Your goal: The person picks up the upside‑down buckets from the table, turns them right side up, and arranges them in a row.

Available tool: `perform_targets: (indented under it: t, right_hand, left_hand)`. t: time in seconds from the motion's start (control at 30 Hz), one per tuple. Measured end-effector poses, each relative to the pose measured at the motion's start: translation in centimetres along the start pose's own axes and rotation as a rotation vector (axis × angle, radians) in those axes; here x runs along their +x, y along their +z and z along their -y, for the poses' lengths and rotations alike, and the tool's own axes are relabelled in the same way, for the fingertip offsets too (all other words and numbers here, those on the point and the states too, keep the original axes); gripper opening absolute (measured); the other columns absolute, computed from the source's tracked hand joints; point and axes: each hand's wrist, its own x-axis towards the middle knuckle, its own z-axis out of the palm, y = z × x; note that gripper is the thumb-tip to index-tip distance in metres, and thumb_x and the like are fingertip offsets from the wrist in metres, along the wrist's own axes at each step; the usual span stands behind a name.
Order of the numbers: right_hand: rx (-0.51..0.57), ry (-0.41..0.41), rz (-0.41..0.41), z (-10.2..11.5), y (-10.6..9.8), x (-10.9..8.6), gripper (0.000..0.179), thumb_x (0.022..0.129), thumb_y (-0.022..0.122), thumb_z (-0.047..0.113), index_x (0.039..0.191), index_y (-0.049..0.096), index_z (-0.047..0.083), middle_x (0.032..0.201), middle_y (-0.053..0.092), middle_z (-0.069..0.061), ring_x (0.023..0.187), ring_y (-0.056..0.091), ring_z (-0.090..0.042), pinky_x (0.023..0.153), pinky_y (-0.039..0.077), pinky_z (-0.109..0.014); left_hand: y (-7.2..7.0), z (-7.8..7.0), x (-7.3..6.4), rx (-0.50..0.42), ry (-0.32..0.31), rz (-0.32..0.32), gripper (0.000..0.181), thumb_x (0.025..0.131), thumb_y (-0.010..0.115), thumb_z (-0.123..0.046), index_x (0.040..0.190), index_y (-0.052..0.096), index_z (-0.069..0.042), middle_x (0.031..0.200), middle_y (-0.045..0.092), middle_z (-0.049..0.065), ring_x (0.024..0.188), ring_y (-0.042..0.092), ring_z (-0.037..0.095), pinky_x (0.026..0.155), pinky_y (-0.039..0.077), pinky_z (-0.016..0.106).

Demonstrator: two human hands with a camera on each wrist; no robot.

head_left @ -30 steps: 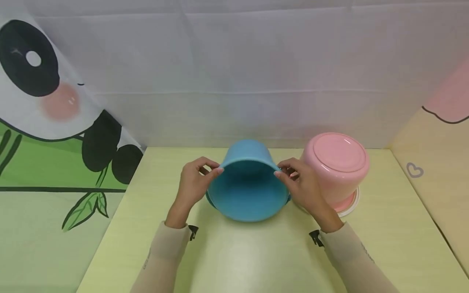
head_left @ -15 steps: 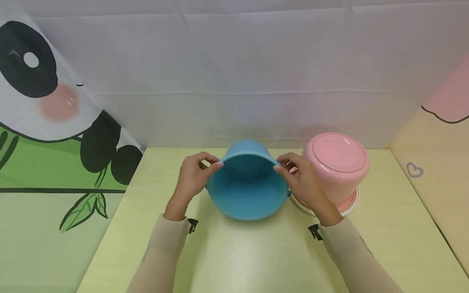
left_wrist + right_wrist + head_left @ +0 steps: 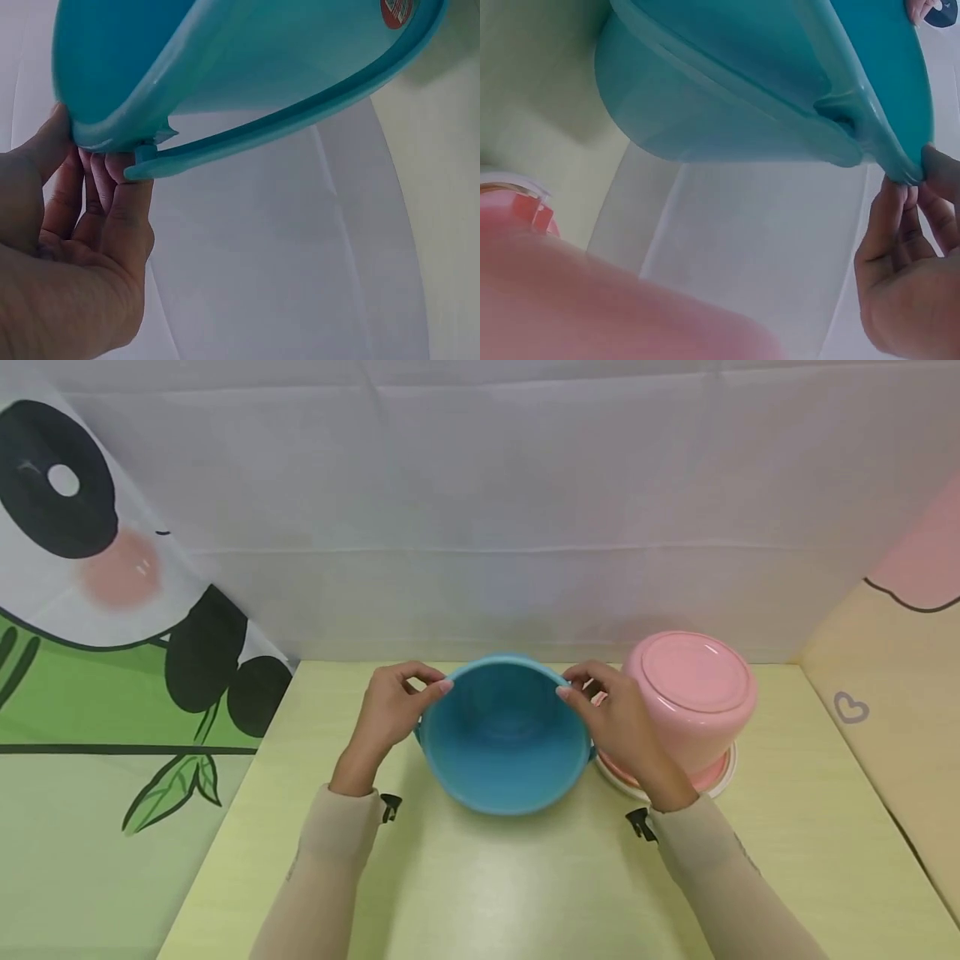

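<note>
A blue plastic bucket (image 3: 506, 760) tilts with its mouth toward me, so its inside shows in the head view. My left hand (image 3: 397, 706) pinches its rim at the upper left, thumb on the inner side and fingers outside. On the opposite side my right hand (image 3: 618, 718) pinches the rim the same way. The bucket's handle (image 3: 300, 120) hangs along the outer wall in the left wrist view, joined near the rim by my fingers. A red label (image 3: 395, 11) shows on the outside wall. In the right wrist view the bucket's outer wall (image 3: 705, 112) leans over the table.
A pink bucket (image 3: 690, 718) stands upside down at the right, close to my right hand, with a white-edged ring (image 3: 723, 777) at its foot. Behind the pale yellow table (image 3: 487, 893) hangs a white cloth (image 3: 480, 510). Printed cloth panels (image 3: 202, 710) flank both sides.
The blue bucket's far rim has risen and tipped back, so more of its inside and its bottom show. Both hands have moved slightly away from me with the rim.
</note>
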Motion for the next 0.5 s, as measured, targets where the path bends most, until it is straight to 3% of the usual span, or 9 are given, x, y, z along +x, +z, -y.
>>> perform_targets:
  t: [0.5]
  right_hand:
    - [0.004, 0.070, 0.011, 0.4, 0.0, 2.6, 0.015, 0.099, 0.075, 0.005, 0.111, 0.073, -0.003, 0.093, 0.067, -0.017, 0.084, 0.064, -0.030, 0.065, 0.050, -0.023]
  left_hand:
    - [-0.4, -0.6, 2.9, -0.015, -0.027, 0.025, 0.022, 0.102, 0.074, -0.023, 0.112, 0.079, -0.003, 0.115, 0.074, 0.015, 0.081, 0.067, 0.026, 0.065, 0.058, 0.030]
